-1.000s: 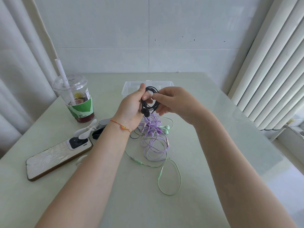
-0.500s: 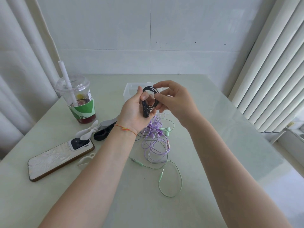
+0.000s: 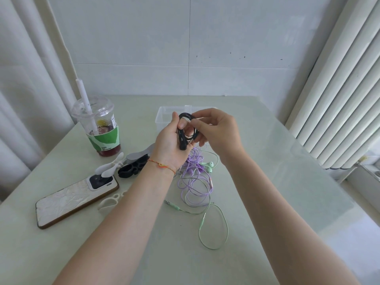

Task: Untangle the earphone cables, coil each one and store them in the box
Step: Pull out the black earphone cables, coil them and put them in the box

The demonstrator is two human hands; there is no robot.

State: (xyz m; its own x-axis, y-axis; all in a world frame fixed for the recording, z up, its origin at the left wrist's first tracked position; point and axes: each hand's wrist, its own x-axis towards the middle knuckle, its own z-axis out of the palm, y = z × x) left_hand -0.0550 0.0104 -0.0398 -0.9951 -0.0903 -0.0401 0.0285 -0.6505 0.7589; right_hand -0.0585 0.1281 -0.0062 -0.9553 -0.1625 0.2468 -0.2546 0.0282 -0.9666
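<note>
Shifted a little since the picture half a second back: black coil turned more upright between the hands, right fingers tucked lower around its far side; nothing on the table moved.

Head view, the only one. Left hand raised over the table, thumb pressed across the near side of the black coil, fingers curled behind it. Right hand pinching the coil's far edge between thumb and forefinger, remaining fingers curled under. Coil held in the air just in front of the clear box, not yet inside; box looks empty as far as visible, though partly hidden by the hands.

Below the hands, purple cable lying in loose loops, crossed by the green cable, whose buds sit at the purple heap's right edge and whose plug and long loop trail toward the camera. Both uncoiled and apparently tangled together.

Judged progress: first of three nearly wound, probably at the tucking or securing stage; none stored. Left to do: drop black coil in, separate purple from green, wind each, box both.

Off to the left: drink cup, phone, small white fan.
</note>
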